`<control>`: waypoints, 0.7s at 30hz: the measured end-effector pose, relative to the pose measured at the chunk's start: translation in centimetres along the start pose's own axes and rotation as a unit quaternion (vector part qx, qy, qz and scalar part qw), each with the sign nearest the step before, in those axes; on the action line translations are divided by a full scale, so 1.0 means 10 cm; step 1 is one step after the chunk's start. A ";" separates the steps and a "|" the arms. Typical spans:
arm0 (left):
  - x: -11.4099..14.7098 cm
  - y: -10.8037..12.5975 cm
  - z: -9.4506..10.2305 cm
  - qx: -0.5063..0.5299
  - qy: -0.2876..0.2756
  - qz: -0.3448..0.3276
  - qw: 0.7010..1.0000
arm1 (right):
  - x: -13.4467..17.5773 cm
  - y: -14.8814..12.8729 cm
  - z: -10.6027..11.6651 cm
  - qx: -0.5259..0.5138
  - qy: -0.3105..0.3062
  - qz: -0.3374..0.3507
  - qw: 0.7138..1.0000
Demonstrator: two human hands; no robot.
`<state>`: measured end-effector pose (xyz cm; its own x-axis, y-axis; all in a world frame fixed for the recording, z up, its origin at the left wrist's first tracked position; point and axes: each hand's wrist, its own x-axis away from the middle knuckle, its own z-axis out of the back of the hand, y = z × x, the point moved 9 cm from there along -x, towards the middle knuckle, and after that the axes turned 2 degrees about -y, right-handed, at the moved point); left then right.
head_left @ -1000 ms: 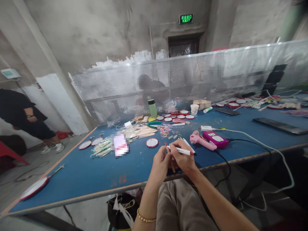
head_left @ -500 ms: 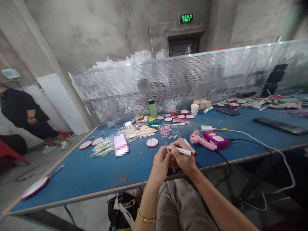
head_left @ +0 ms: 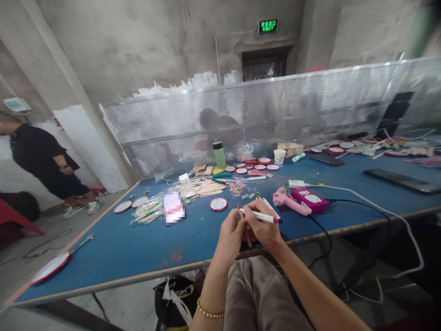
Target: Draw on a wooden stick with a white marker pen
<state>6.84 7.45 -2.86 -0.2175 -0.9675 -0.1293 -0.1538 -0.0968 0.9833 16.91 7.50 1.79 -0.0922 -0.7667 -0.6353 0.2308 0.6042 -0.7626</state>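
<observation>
Blue desk (head_left: 138,257), with perforated metal panel (head_left: 165,124) along its far side. Left hand (head_left: 230,232) and right hand (head_left: 264,230) close together at the near edge, each clamped on a slim object. To their right, on the desk: purple box (head_left: 312,201), with pink glue gun (head_left: 296,205) just beside it. Beyond the left hand: red-rimmed white disc (head_left: 218,204), flat. Gripped in the right hand: white marker (head_left: 264,217), aslant, red-banded end pointing right. Gripped in the left hand: thin wooden stick (head_left: 249,239), reddish upper end near the marker's other end; contact too small to tell.
</observation>
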 end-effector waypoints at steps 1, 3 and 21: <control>0.00 0.00 0.00 0.004 0.000 0.003 1.000 | 0.00 0.01 0.01 0.001 0.004 0.001 1.000; 0.01 0.00 -0.01 0.011 0.001 0.007 1.000 | 0.01 0.02 0.02 0.000 0.012 0.002 1.000; 0.00 0.02 0.00 -0.010 0.002 -0.008 1.000 | 0.00 -0.01 -0.02 0.001 -0.010 0.000 1.000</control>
<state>6.78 7.46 -2.70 -0.2115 -0.9667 -0.1440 -0.1373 -0.1165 0.9837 16.75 7.53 1.85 -0.0726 -0.7708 -0.6329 0.2327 0.6039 -0.7623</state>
